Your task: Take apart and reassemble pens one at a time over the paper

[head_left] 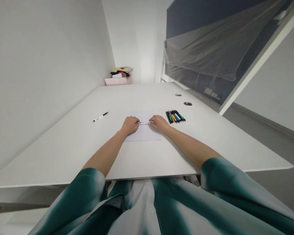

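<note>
A sheet of white paper lies on the white table. Over it, a slim white pen is held level, one end in each hand. My left hand pinches the left end, where a small dark part shows at the fingertips. At the right end, the fingers of my right hand are closed on the same pen. My fingers hide both its ends. To the right of my right hand lies a row of several coloured markers with dark bodies. A white and black pen rests apart on the left.
Two round cable holes are set in the table at the far right. Beyond the far edge sits a pink box with cloth items on top. A dark panel under plastic sheeting stands along the right side.
</note>
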### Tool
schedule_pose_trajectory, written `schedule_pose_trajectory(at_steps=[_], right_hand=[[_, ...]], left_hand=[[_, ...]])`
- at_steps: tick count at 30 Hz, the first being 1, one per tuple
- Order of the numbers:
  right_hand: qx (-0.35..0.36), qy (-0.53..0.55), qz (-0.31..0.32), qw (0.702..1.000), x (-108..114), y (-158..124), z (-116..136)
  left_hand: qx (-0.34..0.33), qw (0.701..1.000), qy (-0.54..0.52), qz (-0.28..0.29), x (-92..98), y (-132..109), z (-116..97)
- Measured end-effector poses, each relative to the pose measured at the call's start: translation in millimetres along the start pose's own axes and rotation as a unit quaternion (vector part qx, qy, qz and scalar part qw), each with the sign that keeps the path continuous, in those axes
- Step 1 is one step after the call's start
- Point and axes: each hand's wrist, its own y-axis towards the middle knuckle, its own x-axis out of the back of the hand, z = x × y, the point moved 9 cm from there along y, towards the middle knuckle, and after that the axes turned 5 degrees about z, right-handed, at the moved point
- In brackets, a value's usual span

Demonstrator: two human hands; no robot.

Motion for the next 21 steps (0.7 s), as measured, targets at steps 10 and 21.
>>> schedule_pose_trajectory(at_steps=[10, 21], right_hand=[[0.045, 0.028, -0.001, 0.999, -6, 0, 8], [0.036, 0.030, 0.008, 0.999, -5, 0, 9]], left_hand=[[-0.038, 0.999, -0.029, 0.006, -2.6, 1, -18], [-0.032, 0.999, -0.036, 0.000, -2.4, 1, -17]])
